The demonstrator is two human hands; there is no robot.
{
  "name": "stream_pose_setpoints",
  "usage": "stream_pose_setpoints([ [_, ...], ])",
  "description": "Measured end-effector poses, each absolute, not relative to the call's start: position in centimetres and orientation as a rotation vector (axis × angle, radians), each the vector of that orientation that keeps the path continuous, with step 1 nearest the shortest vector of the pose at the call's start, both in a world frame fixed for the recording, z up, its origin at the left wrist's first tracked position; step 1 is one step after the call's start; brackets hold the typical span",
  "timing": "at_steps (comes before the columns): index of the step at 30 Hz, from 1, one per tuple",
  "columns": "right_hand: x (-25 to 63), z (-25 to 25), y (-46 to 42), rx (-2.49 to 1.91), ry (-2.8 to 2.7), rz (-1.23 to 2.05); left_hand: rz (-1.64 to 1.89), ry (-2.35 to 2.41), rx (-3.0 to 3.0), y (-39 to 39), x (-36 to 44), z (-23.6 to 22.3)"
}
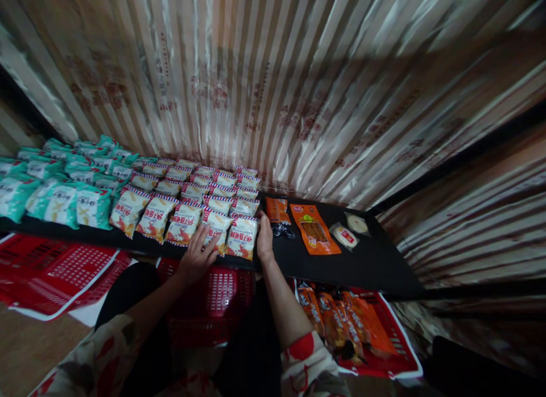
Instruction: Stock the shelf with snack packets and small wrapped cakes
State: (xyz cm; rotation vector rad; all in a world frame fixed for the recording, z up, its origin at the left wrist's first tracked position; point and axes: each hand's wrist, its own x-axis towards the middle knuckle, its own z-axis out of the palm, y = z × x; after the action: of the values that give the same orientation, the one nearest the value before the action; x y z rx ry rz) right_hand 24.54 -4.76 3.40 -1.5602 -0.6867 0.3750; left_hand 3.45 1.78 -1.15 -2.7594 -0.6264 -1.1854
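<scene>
Filling the left end of the black shelf (pixel 319 269), teal packs (pixel 60 203) are crowded together in rows, and below the shelf's front edge a red basket (pixel 81 272) is seen. Next along the shelf, white snack packs (pixel 157 215) with striped top edges are set in rows. At the shelf's front edge, the left hand (pixel 199 248) is laid on the front row, its fingers loosely spread against the second pack from the right; nothing is seen enclosed by it. Beneath the shelf there, a middle basket (pixel 224 292) is partly hidden by the forearm. On the shelf, the right hand (pixel 264 238) is placed beside the last front pack, partly curled; whether anything is pinched cannot be told. Farther right on the shelf, a dark-ended packet (pixel 277 211), a flat orange packet (pixel 313 229) and two small pale packets (pixel 344 236) are laid. Below the shelf's right part, orange bags (pixel 336 317) are held in a third basket (pixel 394 329).
</scene>
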Motion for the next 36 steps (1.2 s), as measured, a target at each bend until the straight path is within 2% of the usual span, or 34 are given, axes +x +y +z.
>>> stream_pose_setpoints([
  [7, 21.0, 3.2, -9.4, -1.627, -0.668, 0.112, -1.207, -0.618, -2.776, 2.0, 3.3, -1.3],
  [14, 18.4, 1.2, -11.4, -1.802, -0.747, 0.160, -1.200, -0.652, -2.817, 1.8, 3.1, -1.3],
  [21, 17.0, 2.3, -11.3, -1.864, -1.055, -0.213, -1.186, -0.694, -2.799, 1.3, 3.1, -1.2],
  [27, 14.9, 3.2, -10.3, -1.840, -1.344, -0.179, -1.202, -0.711, -2.772, 0.0, 2.4, -1.1],
  [36, 14.1, 4.1, -8.3, -1.820, -1.470, -0.136, -1.199, -0.906, -2.679, -2.6, -1.1, -3.5],
])
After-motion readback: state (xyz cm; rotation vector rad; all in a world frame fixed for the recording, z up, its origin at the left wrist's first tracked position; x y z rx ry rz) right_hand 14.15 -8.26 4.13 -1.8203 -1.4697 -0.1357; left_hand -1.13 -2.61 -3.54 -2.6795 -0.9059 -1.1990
